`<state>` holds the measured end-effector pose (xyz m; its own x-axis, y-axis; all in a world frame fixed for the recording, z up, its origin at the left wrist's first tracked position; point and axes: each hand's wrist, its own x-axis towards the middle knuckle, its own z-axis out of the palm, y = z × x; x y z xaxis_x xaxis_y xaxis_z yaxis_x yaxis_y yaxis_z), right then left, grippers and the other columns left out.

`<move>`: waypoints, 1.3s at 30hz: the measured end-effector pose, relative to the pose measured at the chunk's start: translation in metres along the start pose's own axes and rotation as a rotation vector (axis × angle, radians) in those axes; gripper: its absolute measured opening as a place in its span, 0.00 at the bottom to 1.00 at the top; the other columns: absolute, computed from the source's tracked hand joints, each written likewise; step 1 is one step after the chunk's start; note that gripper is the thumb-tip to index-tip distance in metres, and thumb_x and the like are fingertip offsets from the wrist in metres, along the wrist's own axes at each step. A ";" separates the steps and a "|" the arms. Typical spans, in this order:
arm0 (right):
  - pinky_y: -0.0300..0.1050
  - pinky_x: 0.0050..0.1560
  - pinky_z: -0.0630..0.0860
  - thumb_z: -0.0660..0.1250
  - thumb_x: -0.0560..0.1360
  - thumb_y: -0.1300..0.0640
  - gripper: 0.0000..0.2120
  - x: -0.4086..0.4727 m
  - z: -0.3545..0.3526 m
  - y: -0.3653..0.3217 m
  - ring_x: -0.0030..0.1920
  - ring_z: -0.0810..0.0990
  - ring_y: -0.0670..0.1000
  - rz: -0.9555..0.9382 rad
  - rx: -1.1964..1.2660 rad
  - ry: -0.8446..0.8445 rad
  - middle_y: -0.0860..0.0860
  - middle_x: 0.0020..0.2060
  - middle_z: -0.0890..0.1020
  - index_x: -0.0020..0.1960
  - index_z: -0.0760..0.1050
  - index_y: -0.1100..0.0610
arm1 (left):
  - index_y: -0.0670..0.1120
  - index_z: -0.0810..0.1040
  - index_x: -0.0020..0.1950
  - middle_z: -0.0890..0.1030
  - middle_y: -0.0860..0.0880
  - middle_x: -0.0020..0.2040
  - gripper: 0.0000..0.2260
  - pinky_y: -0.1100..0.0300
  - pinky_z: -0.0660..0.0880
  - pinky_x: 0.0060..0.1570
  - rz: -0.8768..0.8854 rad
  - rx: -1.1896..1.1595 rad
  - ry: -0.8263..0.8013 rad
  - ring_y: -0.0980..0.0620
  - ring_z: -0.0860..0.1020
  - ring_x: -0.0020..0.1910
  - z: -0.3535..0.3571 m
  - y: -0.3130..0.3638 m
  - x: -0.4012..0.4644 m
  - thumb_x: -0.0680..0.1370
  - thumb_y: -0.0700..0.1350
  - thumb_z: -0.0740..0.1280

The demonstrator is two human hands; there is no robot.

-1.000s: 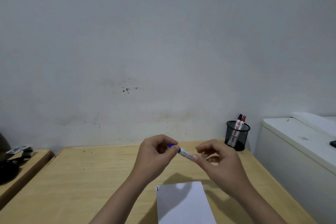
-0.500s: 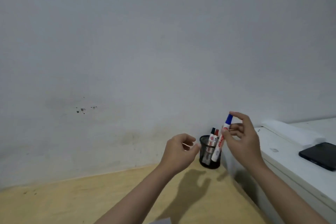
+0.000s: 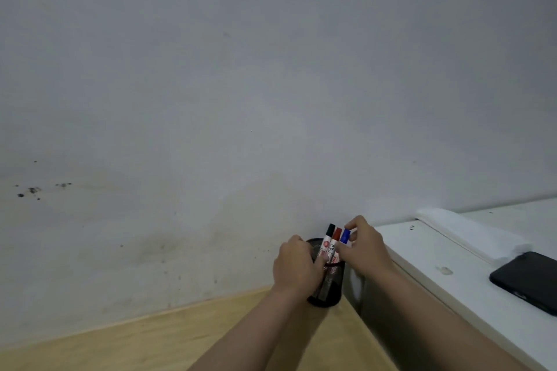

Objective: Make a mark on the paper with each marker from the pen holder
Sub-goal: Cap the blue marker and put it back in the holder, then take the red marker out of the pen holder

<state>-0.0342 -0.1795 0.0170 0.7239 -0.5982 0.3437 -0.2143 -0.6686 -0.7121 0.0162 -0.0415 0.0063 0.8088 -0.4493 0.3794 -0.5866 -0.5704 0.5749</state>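
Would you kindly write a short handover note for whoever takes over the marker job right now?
Left hand: wrapped around the black mesh pen holder, steadying it on the wooden desk.
Right hand: fingers pinched on the blue marker, which stands capped in the holder.
Also in the holder: black marker and red marker, both capped.
Paper: out of view, so no marks can be checked.
Done: unclear from this view.
Left: probably release the blue marker, then take whichever marker has not been used, mark the paper and return it.
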 end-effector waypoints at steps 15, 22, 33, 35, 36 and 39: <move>0.47 0.50 0.71 0.72 0.67 0.52 0.05 0.010 -0.006 -0.037 0.56 0.71 0.54 -0.108 -0.168 0.039 0.51 0.46 0.73 0.36 0.78 0.51 | 0.43 0.75 0.46 0.71 0.50 0.43 0.14 0.61 0.67 0.39 0.013 -0.136 0.066 0.50 0.73 0.44 0.001 -0.001 -0.007 0.73 0.54 0.67; 0.32 0.35 0.72 0.73 0.69 0.63 0.08 -0.079 -0.053 -0.080 0.34 0.78 0.47 -0.298 0.397 0.230 0.52 0.32 0.80 0.39 0.76 0.53 | 0.43 0.78 0.34 0.81 0.46 0.34 0.16 0.51 0.76 0.42 -0.245 -0.781 -0.027 0.50 0.77 0.34 -0.048 0.020 -0.047 0.76 0.52 0.63; 0.40 0.46 0.79 0.74 0.67 0.57 0.09 -0.217 -0.045 -0.102 0.42 0.82 0.49 -0.442 0.505 0.136 0.47 0.40 0.82 0.43 0.78 0.46 | 0.43 0.79 0.44 0.81 0.48 0.36 0.03 0.60 0.77 0.39 -0.322 -1.189 -0.058 0.52 0.79 0.37 -0.162 0.042 -0.138 0.75 0.41 0.66; 0.34 0.46 0.76 0.72 0.67 0.50 0.09 -0.226 -0.047 -0.113 0.46 0.81 0.48 -0.445 0.457 0.128 0.45 0.44 0.81 0.46 0.78 0.44 | 0.43 0.78 0.47 0.79 0.47 0.38 0.03 0.60 0.76 0.38 -0.297 -1.139 0.007 0.50 0.77 0.38 -0.180 0.038 -0.151 0.76 0.40 0.65; 0.34 0.46 0.76 0.72 0.67 0.49 0.10 -0.229 -0.048 -0.119 0.46 0.81 0.47 -0.417 0.475 0.136 0.45 0.45 0.81 0.47 0.78 0.43 | 0.44 0.78 0.48 0.79 0.47 0.39 0.04 0.59 0.75 0.39 -0.268 -1.099 0.023 0.50 0.77 0.39 -0.188 0.034 -0.157 0.76 0.41 0.64; 0.40 0.42 0.78 0.72 0.68 0.45 0.14 -0.234 -0.046 -0.144 0.41 0.79 0.47 -0.283 0.633 0.117 0.49 0.41 0.81 0.51 0.78 0.47 | 0.48 0.81 0.51 0.79 0.49 0.41 0.06 0.59 0.76 0.41 -0.097 -0.953 -0.040 0.53 0.78 0.40 -0.207 0.019 -0.178 0.76 0.43 0.66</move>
<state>-0.2027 0.0362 0.0679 0.6127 -0.5068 0.6064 0.4205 -0.4407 -0.7931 -0.1299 0.1700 0.0999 0.8397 -0.4626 0.2844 -0.2222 0.1852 0.9573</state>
